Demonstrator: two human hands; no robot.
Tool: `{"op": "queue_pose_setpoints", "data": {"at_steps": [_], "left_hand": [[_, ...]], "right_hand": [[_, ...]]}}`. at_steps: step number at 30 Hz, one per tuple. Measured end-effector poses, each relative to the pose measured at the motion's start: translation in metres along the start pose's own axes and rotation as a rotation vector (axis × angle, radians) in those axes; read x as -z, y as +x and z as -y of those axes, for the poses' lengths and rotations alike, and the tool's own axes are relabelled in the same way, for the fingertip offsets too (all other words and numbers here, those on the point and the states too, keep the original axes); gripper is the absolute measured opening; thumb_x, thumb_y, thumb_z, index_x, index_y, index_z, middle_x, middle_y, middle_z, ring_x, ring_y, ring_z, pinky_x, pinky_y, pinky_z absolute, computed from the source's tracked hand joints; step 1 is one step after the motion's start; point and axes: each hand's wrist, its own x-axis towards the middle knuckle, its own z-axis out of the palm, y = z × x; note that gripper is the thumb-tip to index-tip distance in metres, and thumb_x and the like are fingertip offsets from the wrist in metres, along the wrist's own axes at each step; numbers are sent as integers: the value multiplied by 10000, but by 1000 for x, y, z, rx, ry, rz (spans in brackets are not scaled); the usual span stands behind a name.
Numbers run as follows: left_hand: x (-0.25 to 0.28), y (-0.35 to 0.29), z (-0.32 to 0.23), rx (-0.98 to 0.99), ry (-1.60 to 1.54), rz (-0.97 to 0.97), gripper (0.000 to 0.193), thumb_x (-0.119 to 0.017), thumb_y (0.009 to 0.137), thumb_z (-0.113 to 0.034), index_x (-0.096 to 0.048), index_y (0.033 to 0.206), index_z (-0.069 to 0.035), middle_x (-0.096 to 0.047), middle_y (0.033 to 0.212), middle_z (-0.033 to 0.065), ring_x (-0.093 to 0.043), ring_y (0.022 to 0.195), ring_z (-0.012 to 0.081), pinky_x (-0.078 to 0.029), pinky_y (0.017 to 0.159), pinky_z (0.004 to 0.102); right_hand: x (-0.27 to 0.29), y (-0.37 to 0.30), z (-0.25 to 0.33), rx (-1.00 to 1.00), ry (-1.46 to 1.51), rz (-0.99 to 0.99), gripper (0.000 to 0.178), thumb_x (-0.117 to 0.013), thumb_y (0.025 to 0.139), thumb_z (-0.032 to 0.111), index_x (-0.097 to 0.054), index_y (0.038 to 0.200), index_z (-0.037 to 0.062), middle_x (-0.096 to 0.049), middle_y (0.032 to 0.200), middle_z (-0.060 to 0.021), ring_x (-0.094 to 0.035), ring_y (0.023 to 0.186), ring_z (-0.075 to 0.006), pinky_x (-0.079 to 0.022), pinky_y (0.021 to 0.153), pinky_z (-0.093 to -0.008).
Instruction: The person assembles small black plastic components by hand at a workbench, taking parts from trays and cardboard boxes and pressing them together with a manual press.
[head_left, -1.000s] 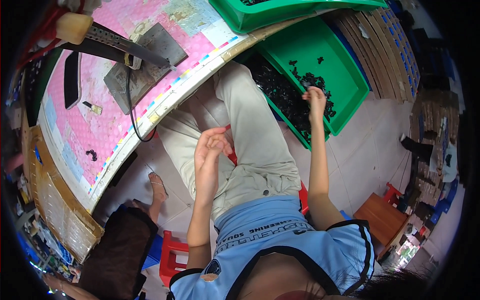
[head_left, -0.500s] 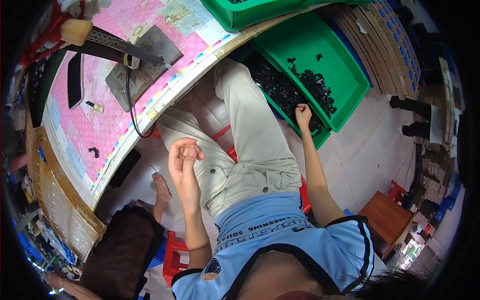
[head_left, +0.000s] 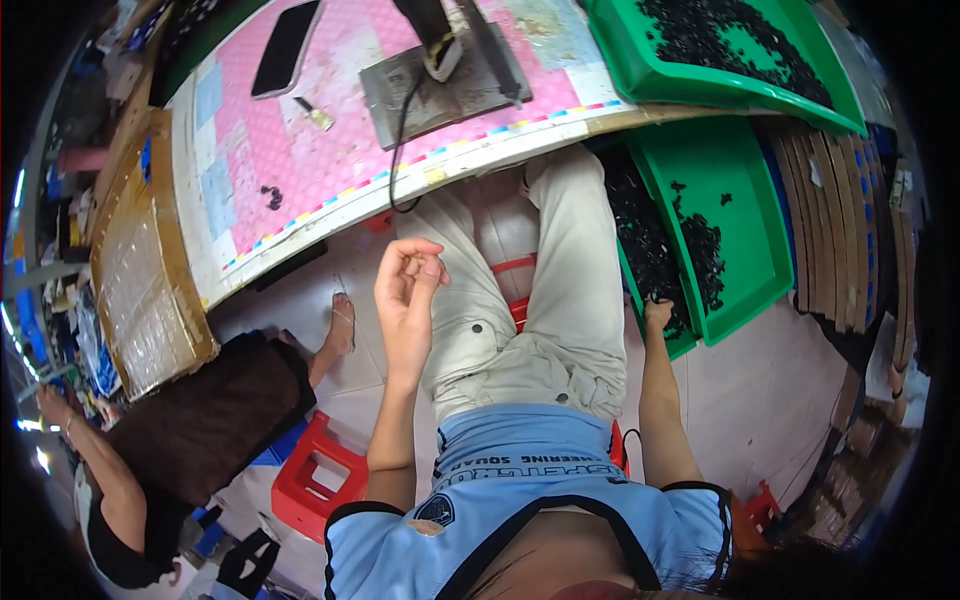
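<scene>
Resting among black pieces (head_left: 630,205) beside a green tray (head_left: 752,225), the right grip (head_left: 658,312) is hiding whether it's closed; the left grip (head_left: 406,285) is hovering half-open.

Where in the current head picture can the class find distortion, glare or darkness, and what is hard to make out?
Head view: the table's front edge bows and the corners fall to black; head view, far left: bright lights glare; head view, right: the black pieces blend together, and whether the right hand grips any is too small to tell.
</scene>
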Motion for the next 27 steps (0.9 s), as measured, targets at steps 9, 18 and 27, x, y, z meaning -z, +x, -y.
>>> {"op": "queue_pose_setpoints", "data": {"at_steps": [9,18,27], "left_hand": [[93,59,-20,-501,812,-664,116,-516,771,-67,-548,861,-1,-503,724,34,-460,657,106,-370,616,222],[145,102,-30,-278,1038,-686,203,-576,740,-157,-584,848,15,-555,672,84,-504,601,160,-411,601,289],[106,93,-43,-602,952,-762,136,-527,784,-118,-548,793,16,-549,670,60,-485,584,111,-391,550,243]], "right_hand": [[13,0,6,87,-71,2,195,-615,611,157,-589,804,162,-604,886,-94,-584,821,-264,-465,698,-370],[8,-10,4,29,-106,23,337,-633,605,216,-580,911,84,-576,960,-152,-558,903,-285,-450,774,-371],[-7,-1,-2,31,-86,24,448,-650,600,235,-555,1020,110,-571,978,-157,-559,901,-288,-451,770,-369]]}}
